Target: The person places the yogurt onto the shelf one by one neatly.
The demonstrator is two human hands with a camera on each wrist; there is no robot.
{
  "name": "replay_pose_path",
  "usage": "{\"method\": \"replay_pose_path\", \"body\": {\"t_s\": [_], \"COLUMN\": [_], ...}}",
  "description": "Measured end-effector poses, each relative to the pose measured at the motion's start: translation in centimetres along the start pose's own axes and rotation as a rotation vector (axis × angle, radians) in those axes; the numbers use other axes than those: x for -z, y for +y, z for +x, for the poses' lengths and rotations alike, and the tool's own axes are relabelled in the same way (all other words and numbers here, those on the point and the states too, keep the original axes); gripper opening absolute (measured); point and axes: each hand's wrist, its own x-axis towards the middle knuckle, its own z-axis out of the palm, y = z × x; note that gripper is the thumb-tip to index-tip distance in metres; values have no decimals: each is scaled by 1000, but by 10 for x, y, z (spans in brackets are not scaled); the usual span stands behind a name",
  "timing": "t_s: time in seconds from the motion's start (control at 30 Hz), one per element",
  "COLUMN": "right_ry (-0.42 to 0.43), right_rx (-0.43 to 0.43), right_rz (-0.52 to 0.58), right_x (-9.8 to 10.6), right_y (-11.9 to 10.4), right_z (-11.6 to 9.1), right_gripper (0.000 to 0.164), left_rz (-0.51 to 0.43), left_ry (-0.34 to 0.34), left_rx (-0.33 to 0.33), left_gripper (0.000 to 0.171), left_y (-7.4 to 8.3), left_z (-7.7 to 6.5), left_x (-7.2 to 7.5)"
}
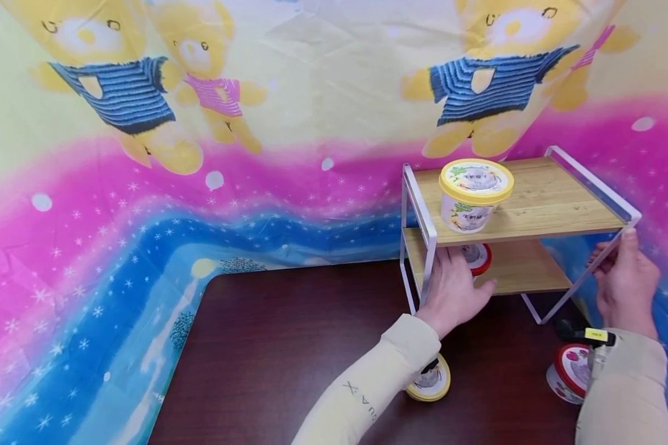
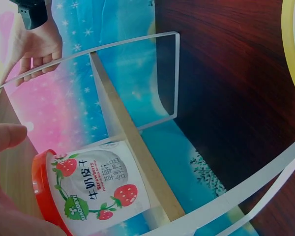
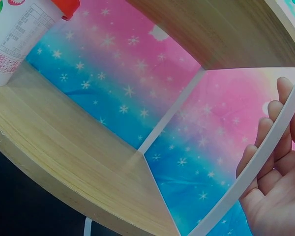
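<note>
A two-tier shelf rack (image 1: 568, 191) with wooden boards and a white metal frame stands at the right. A red-lidded strawberry tub (image 2: 98, 184) sits on its lower board. My left hand (image 1: 453, 290) reaches in at the rack's left end, its thumb spread away from the other fingers. The hand is close around the red lid; whether it touches is unclear. My right hand (image 1: 629, 278) holds the rack's right front frame bar (image 3: 255, 172), thumb near the top corner and fingers behind the bar. A yellow-lidded tub (image 1: 473, 194) stands on the upper board.
On the dark table (image 1: 267, 346), another yellow-lidded tub (image 1: 431, 383) is partly hidden under my left forearm. A second red-lidded tub (image 1: 570, 374) stands beside my right sleeve. A bear-print cloth (image 1: 312, 123) hangs behind the table and along its sides.
</note>
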Motion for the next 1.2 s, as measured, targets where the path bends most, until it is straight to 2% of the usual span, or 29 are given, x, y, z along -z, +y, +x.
{"method": "replay_pose_path", "body": {"t_s": [0.23,0.47,0.73,0.9,1.03,1.2], "right_ry": [-1,-10,-25,-18,-8,-5], "right_rx": [-4,-7,-4,-9,-18,-24], "right_rz": [-23,-23,1,11,7,-6], "right_x": [1,1,0,1,1,1], "right_y": [0,0,1,1,1,0], "right_z": [-1,-2,-3,-1,0,0], "right_gripper": [48,47,47,47,47,46], "left_rz": [15,82,40,54,62,18], "left_ry": [2,15,42,48,28,10], "left_rx": [-23,-100,-143,-163,-172,-189], "left_gripper": [108,105,110,112,112,109], "left_y": [2,-2,-3,-1,-1,0], "left_z": [-4,-11,-18,-22,-26,-32], "left_x": [2,3,3,4,7,14]}}
